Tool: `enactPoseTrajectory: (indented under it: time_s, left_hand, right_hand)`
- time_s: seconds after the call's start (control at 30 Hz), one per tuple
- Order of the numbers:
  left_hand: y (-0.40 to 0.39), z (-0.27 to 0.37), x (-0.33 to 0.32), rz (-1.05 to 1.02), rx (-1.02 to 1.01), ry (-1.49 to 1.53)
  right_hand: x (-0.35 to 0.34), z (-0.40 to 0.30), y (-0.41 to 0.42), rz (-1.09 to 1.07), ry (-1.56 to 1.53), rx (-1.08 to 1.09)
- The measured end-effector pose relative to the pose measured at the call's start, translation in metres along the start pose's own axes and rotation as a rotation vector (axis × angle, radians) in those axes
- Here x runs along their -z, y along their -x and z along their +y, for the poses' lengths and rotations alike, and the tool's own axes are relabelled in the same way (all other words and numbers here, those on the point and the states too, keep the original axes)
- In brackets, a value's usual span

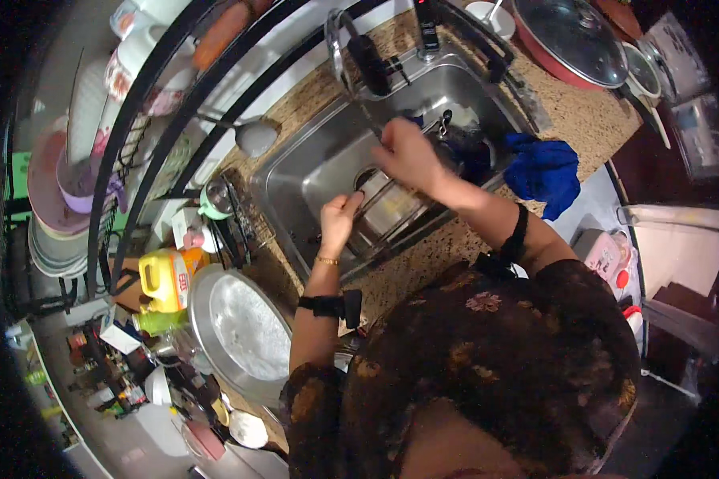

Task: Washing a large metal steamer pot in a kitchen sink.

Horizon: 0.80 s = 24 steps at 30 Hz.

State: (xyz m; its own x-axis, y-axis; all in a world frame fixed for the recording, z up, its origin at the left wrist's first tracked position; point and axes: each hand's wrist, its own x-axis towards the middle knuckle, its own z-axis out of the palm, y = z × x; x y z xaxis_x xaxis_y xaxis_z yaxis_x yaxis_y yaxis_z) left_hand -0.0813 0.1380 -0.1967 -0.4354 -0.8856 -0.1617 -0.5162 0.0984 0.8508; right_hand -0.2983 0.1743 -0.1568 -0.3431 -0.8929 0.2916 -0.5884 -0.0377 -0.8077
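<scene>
My left hand [337, 221] grips the near left edge of a rectangular metal tray [392, 212], thumb on its rim. The tray leans at a tilt inside the stainless steel sink [311, 179], against its near side. Blurred by motion, my right hand [410, 157] hovers over the tray's far side with fingers curled; whether it holds anything is unclear. Just beyond it, the faucet [368, 63] arches over the sink. Part of the round drain [366, 177] shows past the tray. Dark items [470, 158] lie in the sink's right part, partly hidden by my right forearm.
A blue cloth [542, 170] drapes over the counter at right. Behind it sits a red pan with a glass lid [575, 39]. A black dish rack [141, 114] stands at left, near a ladle [256, 138]. A large metal basin [245, 323] and yellow jug [162, 280] are at lower left.
</scene>
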Motion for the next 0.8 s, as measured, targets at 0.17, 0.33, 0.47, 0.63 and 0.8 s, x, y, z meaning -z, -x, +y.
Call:
enactPoseTrajectory:
  time_s: [0.17, 0.33, 0.47, 0.63, 0.8]
  left_hand:
    - [-0.014, -0.003, 0.012, 0.008, 0.07, 0.174]
    - [-0.024, -0.033, 0.021, 0.035, 0.073, 0.168]
    - [-0.028, -0.035, 0.029, -0.003, 0.055, 0.079]
    - [-0.032, -0.032, 0.028, 0.029, 0.099, 0.123]
    - [-0.031, -0.046, 0.054, 0.035, 0.118, 0.026]
  right_hand:
    - [-0.026, 0.028, -0.041, 0.126, 0.074, 0.166]
    - [-0.052, -0.005, -0.066, -0.258, -0.593, -0.467]
    - [-0.063, -0.012, -0.062, -0.156, -0.654, -0.517]
    - [-0.079, -0.037, -0.075, -0.242, -0.937, -0.744]
    - [-0.065, -0.045, -0.069, -0.212, -0.981, -0.791]
